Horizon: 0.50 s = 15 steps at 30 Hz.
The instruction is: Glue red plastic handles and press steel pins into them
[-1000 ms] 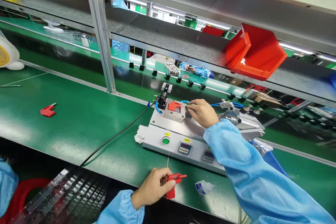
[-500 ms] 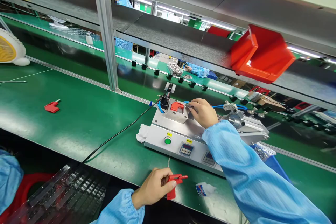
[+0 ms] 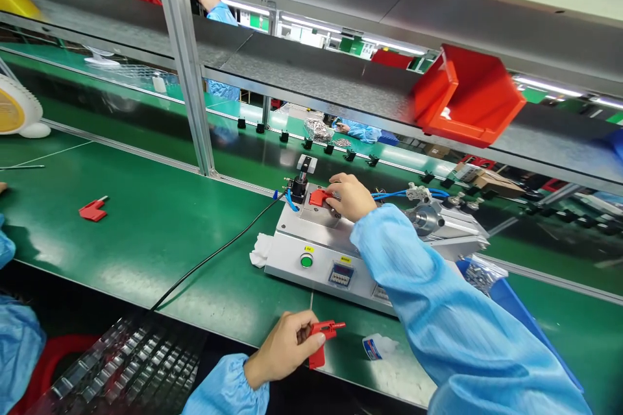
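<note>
Low in the view, my left hand (image 3: 285,347) pinches a red plastic part (image 3: 318,343) near the table's front edge; a thin red tip points right. My right hand (image 3: 351,196) is at the metal fixture on top of a grey machine (image 3: 292,257), with its fingers closed at the right end of another red part (image 3: 318,197) seated there. Whether a small piece is between those fingertips is hidden. Left of that fixture stands a black post with a metal clamp head (image 3: 306,165). A green button (image 3: 306,260) is on the machine's front.
A third red part (image 3: 92,209) lies on the green table (image 3: 195,227) at left. A small white bottle (image 3: 379,347) lies near the front edge. A blue bin (image 3: 530,331) holds bagged metal pieces. A co-worker's sleeve (image 3: 6,243) shows at far left; a red bin (image 3: 470,97) sits overhead.
My right hand has moved left, onto the red part in the fixture. My left hand keeps its grip. A co-worker's hand and sleeve have entered at the left edge. The view has shifted slightly.
</note>
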### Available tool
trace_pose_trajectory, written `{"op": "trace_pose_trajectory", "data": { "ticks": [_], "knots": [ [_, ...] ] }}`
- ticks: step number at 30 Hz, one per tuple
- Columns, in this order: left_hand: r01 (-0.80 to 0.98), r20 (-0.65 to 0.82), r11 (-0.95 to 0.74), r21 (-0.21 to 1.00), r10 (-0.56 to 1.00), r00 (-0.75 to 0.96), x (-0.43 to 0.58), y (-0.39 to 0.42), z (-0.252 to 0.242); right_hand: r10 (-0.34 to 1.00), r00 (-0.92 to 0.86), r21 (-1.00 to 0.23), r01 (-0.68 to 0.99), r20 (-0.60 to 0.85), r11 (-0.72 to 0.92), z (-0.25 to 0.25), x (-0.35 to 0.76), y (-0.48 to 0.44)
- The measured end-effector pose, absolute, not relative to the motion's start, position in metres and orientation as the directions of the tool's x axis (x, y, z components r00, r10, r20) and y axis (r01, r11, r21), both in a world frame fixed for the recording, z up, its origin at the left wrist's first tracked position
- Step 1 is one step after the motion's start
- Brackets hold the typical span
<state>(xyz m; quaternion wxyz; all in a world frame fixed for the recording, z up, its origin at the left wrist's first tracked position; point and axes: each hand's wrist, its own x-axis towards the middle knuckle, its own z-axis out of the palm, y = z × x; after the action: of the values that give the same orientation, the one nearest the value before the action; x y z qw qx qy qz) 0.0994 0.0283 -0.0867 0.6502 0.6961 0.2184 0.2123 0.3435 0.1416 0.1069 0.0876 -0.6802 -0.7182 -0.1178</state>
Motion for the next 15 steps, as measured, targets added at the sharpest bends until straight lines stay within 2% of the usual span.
{"op": "trace_pose_trajectory", "data": {
  "ticks": [3,6,10,12,15],
  "knots": [
    [0.027,0.011,-0.058,0.998,0.576,0.818,0.100,0.029,-0.090,0.960,-0.053,0.022,0.999,0.275,0.049,0.106,0.343,0.155],
    [0.021,0.009,-0.045,0.999,0.570,0.822,0.101,0.030,-0.093,0.944,-0.017,-0.006,1.000,0.331,0.020,0.115,0.346,0.155],
    [-0.015,0.011,0.002,1.000,0.577,0.817,0.101,0.030,-0.098,0.876,0.077,-0.186,0.982,0.475,0.014,0.140,0.355,0.126],
    [-0.047,0.010,0.048,0.998,0.587,0.810,0.102,0.030,-0.100,0.896,0.044,-0.269,0.959,0.441,0.085,0.146,0.358,0.098],
    [-0.081,-0.021,0.145,0.986,0.591,0.806,0.104,0.029,-0.102,0.946,-0.052,-0.271,0.952,0.320,0.143,0.140,0.362,0.051]
  ]
}}
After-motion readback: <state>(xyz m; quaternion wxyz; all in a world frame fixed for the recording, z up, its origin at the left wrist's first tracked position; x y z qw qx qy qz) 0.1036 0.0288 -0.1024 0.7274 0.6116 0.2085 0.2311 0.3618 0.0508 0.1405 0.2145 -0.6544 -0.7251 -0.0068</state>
